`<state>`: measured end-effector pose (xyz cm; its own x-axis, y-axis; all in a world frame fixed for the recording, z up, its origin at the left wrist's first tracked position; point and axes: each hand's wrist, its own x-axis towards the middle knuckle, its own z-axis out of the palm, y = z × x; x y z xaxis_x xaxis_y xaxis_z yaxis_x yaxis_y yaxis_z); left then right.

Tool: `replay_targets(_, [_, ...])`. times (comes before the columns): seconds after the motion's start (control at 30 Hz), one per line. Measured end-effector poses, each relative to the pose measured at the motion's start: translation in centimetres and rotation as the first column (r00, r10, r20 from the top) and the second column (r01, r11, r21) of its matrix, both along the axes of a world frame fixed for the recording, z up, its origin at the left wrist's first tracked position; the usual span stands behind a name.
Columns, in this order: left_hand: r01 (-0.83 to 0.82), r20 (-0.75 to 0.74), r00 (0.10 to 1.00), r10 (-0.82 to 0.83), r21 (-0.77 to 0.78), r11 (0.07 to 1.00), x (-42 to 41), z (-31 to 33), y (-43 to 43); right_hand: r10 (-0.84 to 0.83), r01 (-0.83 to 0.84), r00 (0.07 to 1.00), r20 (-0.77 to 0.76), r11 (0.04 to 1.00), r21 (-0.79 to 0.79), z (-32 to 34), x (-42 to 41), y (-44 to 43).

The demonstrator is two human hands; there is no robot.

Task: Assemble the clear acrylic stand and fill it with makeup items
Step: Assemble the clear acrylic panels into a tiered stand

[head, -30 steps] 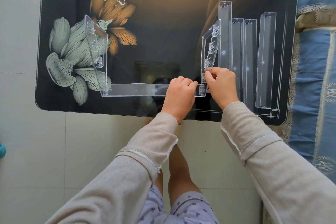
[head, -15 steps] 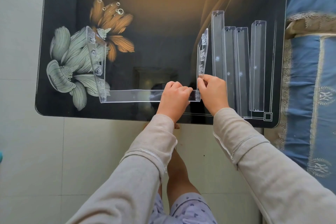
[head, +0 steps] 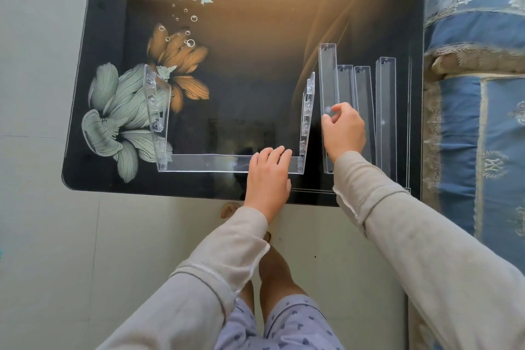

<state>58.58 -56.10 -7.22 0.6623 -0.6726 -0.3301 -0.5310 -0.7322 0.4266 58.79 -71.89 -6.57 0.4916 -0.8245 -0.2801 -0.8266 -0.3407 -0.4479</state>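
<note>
Two jobs now: left hand presses flat, fingers spread, on the front rail of the U-frame. Right hand pinches the nearest loose shelf strip, just right of the frame's side panel. Lift it clear, level, before slotting.

A clear see-through plastic stand frame stands on the dark shiny desk. It is shaped like a wide U: one long flat bar lies low, and two side walls rise up at its ends. Both side walls lean a little and have small slots in them. The left fingers rest on the bar, near its right end. Four long clear plastic strips lie flat, side by side, just right of the frame. The right fingers touch the first strip, the longest one, near its middle.
</note>
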Motion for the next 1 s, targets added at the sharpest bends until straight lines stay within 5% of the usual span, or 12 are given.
replay_targets(0.27, [-0.318, 0.022, 0.947, 0.32, -0.055, 0.946, 2.2, 1.0, 6.2, 0.21, -0.291, 0.906, -0.366, 0.94, -0.18, -0.4, 1.9, -0.2])
replay_targets(0.37, [-0.422, 0.072, 0.9, 0.429, -0.099, 0.901, 3.8, 2.0, 8.3, 0.154, -0.209, 0.944, -0.291, 0.964, -0.166, 0.4, 2.0, -0.1])
replay_targets(0.53, [-0.639, 0.072, 0.75, 0.658, -0.176, 0.748, 6.1, 3.2, 10.8, 0.014, 0.001, 0.995, 0.101, 0.989, -0.151, 3.6, 0.8, 0.6])
replay_targets(0.67, [-0.778, -0.043, 0.611, 0.791, -0.217, 0.589, 8.1, 3.5, 12.0, 0.111, -0.073, 0.943, 0.313, 0.989, -0.129, 6.7, 0.0, 2.6])
replay_targets(0.77, [-0.813, -0.152, 0.581, 0.799, -0.15, 0.563, 9.4, 3.4, 12.9, 0.323, -0.284, 0.894, 0.311, 0.945, -0.164, 8.3, 0.3, 5.2])
replay_targets(1.0, [-0.719, -0.334, 0.631, 0.7, 0.085, 0.689, 11.7, 2.7, 15.5, 0.668, -0.663, 0.737, 0.103, 0.744, -0.08, 6.6, 2.3, 11.6])
